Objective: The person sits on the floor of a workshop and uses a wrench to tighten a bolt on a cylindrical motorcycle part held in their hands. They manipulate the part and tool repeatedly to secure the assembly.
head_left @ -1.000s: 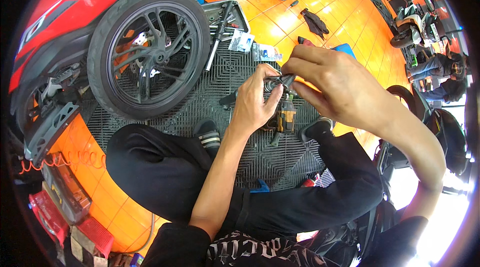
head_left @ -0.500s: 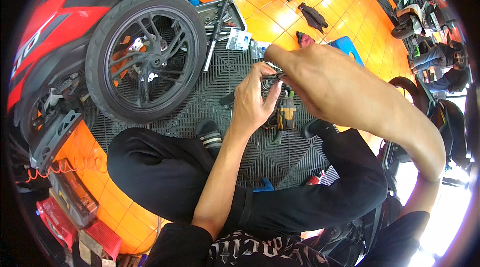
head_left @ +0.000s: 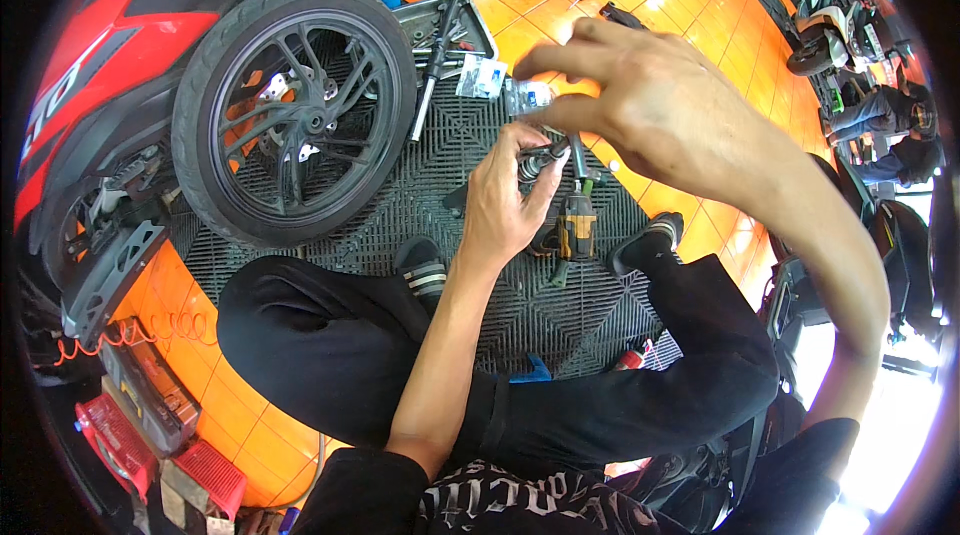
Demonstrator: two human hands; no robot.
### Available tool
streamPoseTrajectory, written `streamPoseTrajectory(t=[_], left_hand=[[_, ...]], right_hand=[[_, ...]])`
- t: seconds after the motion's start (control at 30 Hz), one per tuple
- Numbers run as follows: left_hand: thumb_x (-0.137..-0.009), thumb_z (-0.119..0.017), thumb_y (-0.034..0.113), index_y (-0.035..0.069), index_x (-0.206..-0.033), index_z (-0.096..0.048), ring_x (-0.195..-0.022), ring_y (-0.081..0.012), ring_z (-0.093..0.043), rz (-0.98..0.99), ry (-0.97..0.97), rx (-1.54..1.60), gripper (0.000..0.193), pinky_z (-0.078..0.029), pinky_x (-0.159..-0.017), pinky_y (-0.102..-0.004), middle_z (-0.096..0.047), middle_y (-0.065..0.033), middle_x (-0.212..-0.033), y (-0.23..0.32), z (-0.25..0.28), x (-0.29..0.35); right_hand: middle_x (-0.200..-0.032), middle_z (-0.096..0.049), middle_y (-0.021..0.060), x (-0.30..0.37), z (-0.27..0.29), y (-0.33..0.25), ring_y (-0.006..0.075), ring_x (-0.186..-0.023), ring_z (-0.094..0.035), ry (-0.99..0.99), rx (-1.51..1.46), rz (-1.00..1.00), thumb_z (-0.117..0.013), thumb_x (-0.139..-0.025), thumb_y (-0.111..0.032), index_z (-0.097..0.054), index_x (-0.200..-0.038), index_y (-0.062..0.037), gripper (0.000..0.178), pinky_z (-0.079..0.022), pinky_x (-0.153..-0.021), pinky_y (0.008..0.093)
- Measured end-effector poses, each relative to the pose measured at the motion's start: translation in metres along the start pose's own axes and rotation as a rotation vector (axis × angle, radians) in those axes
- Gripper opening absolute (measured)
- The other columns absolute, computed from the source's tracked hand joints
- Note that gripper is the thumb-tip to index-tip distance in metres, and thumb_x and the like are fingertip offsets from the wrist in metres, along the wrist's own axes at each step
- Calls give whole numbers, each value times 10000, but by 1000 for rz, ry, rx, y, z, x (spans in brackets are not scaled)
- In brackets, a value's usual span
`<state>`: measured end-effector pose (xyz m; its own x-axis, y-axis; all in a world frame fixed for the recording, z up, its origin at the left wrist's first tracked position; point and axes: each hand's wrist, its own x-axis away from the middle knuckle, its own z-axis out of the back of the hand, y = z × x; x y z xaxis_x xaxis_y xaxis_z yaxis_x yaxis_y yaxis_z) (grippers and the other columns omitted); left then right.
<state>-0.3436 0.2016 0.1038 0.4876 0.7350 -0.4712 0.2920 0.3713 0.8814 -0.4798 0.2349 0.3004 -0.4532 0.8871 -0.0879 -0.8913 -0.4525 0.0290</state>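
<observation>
My left hand (head_left: 500,197) is closed around a small dark ridged cylindrical metal part (head_left: 538,163), whose exact kind I cannot make out. The thumb presses it from the right and the fingers curl behind. Just above and to the right, my right hand (head_left: 640,95) hovers with fingers spread and nothing visible in them; its fingertips are slightly blurred. Below the metal part, a yellow and black power tool (head_left: 576,227) rests on the black ribbed mat (head_left: 540,315), partly hidden by my left hand.
A motorcycle wheel (head_left: 200,150) lies at left beside a red motorcycle (head_left: 95,65). Behind it are a metal tray (head_left: 482,27) of tools, a long-handled wrench (head_left: 432,70) and small plastic packets (head_left: 482,78). My crossed legs (head_left: 310,340) frame the mat. Orange tiles (head_left: 540,5) surround it.
My right hand has come off the metal part, moving up and opening its fingers. My left hand stays almost in place, still gripping the part.
</observation>
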Motion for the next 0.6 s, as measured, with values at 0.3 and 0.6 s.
streamPoseTrajectory(t=[0.3, 0.6], left_hand=[[-926, -688, 94, -36, -1079, -530, -949, -380, -675, 67, 101, -99, 256, -515, -838, -418, -639, -199, -1021, 9, 17, -5], [-897, -673, 14, -16, -1151, -540, -973, -385, -682, 26, 161, -202, 288, -518, -836, -433, -658, -212, -1028, 10, 18, -11]], right_hand=[[-986, -704, 96, 12, -75, -40, 197, -838, -701, 561, -769, -403, -808, -771, -38, -736, -996, -26, 237, -568, -779, 327], [-927, -734, 124, -14, -111, -47, 226, -872, -705, 880, -817, -376, -802, -802, -77, -777, -945, -11, 159, -549, -794, 339]])
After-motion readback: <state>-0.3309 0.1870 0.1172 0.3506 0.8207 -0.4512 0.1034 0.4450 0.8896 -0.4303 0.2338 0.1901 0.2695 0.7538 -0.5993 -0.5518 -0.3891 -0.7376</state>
